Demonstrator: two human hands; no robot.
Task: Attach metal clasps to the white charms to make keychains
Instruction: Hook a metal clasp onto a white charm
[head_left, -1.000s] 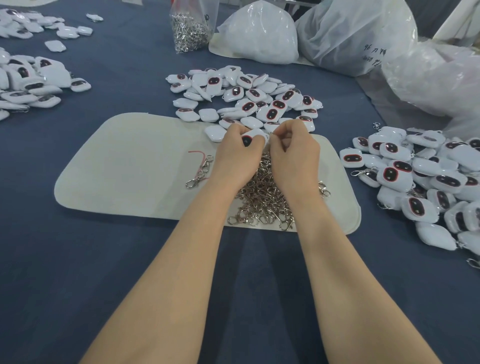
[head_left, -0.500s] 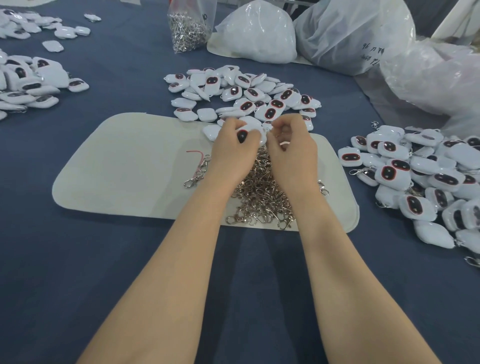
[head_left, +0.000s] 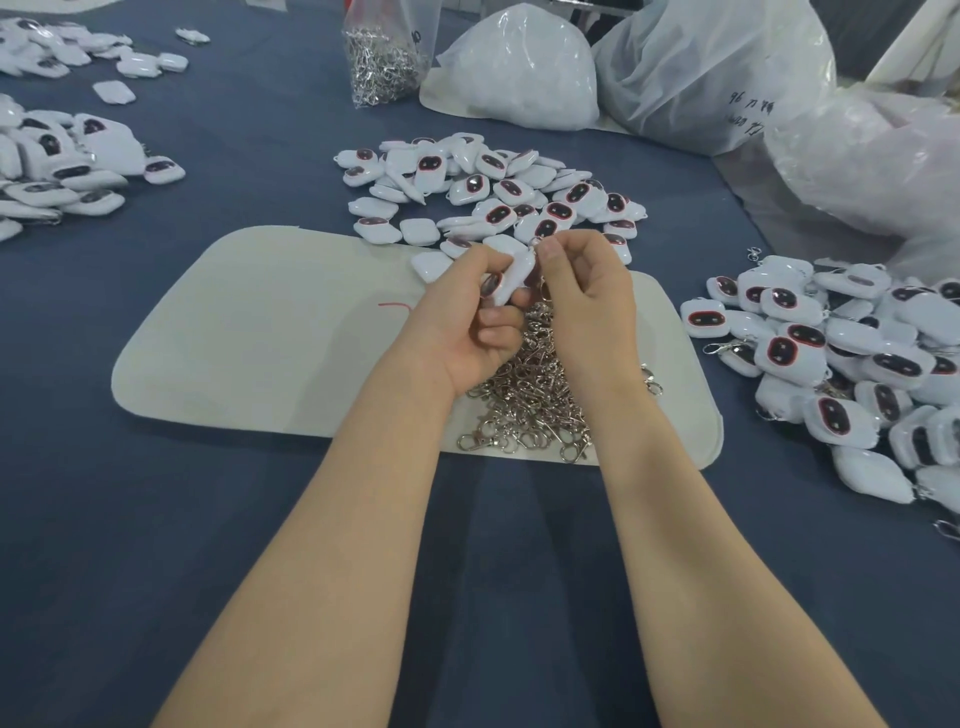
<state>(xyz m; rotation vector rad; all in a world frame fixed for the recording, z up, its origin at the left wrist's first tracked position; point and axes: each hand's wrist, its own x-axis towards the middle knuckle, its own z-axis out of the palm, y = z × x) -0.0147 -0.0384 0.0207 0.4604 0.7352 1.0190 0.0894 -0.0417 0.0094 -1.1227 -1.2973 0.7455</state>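
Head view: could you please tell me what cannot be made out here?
In the head view:
Whether the clasp is hooked onto the held charm: the right hand pinches over the joint.
Clasp pile, its middle: under the left hand and the right wrist.
Charm pile at right: cut by the frame edge.
Bag writing: too small.

Your left hand (head_left: 467, 322) grips one white charm (head_left: 514, 275), its dark face turned left. Your right hand (head_left: 587, 296) pinches a small metal clasp (head_left: 535, 242) at the charm's top end. Both hands sit above the clasp pile (head_left: 530, 405) on the cream mat (head_left: 270, 332) — loose charms (head_left: 493, 192) lie just beyond it.
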